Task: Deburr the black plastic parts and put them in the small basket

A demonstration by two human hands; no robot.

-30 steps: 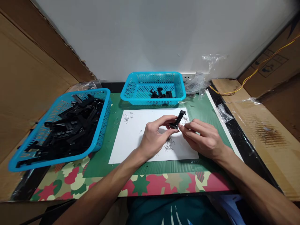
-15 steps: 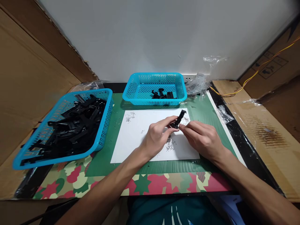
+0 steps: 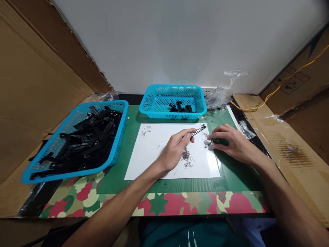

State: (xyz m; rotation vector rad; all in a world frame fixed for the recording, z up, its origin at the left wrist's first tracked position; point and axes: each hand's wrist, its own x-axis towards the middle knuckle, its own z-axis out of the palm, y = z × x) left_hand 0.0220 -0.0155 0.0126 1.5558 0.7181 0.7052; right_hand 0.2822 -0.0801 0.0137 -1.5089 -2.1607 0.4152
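My left hand (image 3: 177, 147) pinches a slim black plastic part (image 3: 198, 130) over the white paper sheet (image 3: 154, 161), the part pointing up and to the right. My right hand (image 3: 231, 142) lies to the right of it on the paper's right edge, fingers curled, holding a thin metal tool (image 3: 209, 143) near a small heap of metal springs (image 3: 204, 132). A second heap of tiny springs (image 3: 186, 158) lies on the paper just below my left hand.
A large blue basket (image 3: 117, 137) full of black plastic parts stands at the left. A smaller blue basket (image 3: 174, 113) with a few black parts stands behind the paper. Crumpled clear plastic bags (image 3: 218, 96) lie at the back right. Cardboard walls flank both sides.
My hands have separated: the right hand moved right and down onto the paper's edge, away from the black part. The left hand lowered and tilted the part flatter.
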